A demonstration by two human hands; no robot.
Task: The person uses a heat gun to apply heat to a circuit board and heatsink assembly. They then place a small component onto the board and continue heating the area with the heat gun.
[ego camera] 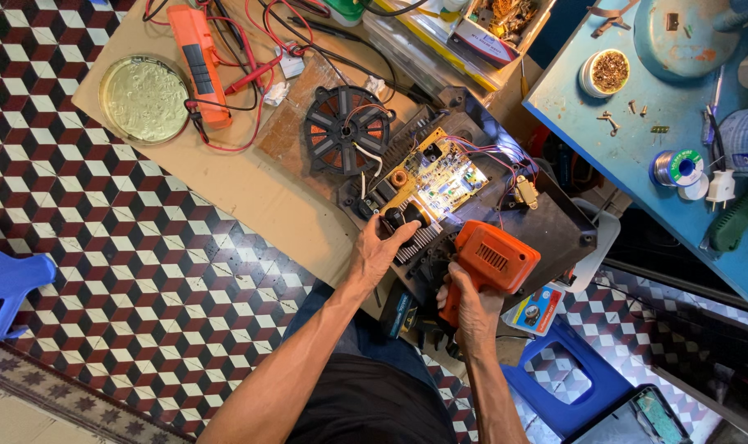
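Observation:
My right hand [471, 306] grips the handle of an orange soldering gun [489, 259], its nose aimed at a brightly lit yellow circuit board [435, 177]. The board sits inside an opened black appliance housing [555, 230] on a brown work board [250, 185]. My left hand [379, 247] rests with fingers spread on the housing's near edge, by the finned heatsink [419, 238] and black capacitors. A black round coil [347, 129] with white leads lies just behind the circuit board.
An orange clamp meter [197, 62] with red and black leads and a round yellowish dish [143, 99] lie at the board's far left. A blue table [604, 140] at right carries a solder spool [675, 167], screws and a tin. Blue plastic stools stand at left [8, 288] and below right [567, 382].

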